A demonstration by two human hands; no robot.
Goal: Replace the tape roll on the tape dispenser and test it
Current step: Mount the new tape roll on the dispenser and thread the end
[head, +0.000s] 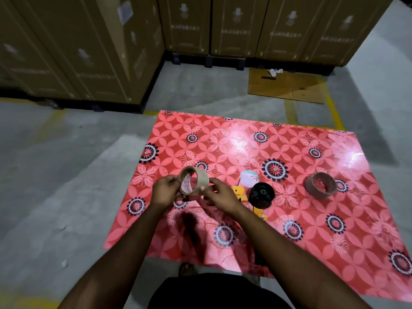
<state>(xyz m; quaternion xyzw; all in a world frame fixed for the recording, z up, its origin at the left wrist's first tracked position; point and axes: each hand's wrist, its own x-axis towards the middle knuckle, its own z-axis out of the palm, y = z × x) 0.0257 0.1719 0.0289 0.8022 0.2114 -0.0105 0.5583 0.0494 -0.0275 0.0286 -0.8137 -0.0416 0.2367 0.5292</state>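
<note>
A clear tape roll (196,179) with a pale cardboard core is held up above the red flowered table (278,219). My left hand (165,192) grips its left side and my right hand (219,194) pinches its right edge. To the right of my hands lies the tape dispenser (261,195), seen as a black round hub with yellow parts under it. A bare brown cardboard core (321,185) stands on its rim further right. A round white piece (249,177) lies just behind the dispenser.
Tall stacks of brown cartons (89,47) on dark pallets stand behind and to the left. A flat cardboard sheet (287,85) lies on the grey concrete floor past the table, beside yellow floor lines.
</note>
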